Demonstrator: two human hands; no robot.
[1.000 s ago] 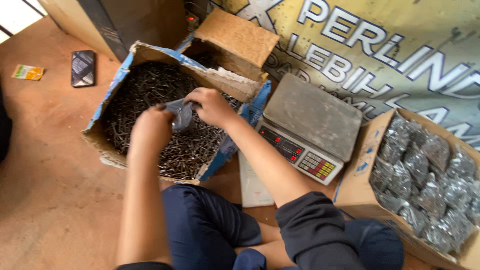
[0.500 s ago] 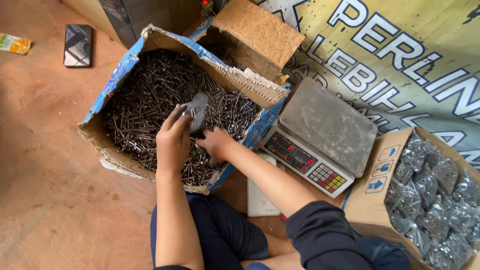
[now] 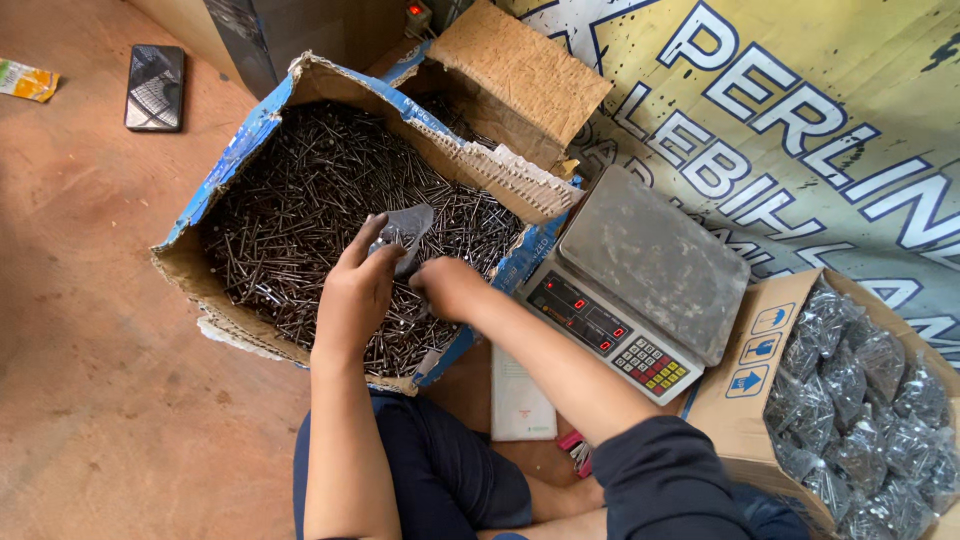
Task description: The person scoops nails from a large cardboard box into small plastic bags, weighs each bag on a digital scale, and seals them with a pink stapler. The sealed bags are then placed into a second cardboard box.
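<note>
Nearest, the left hand (image 3: 352, 290) pinches the small clear plastic bag (image 3: 404, 232) by its mouth, over the nails (image 3: 300, 215) in the torn cardboard box (image 3: 215, 170). The right hand (image 3: 447, 287), curled shut just beside it, lies right of the bag; its contents are hidden.
</note>
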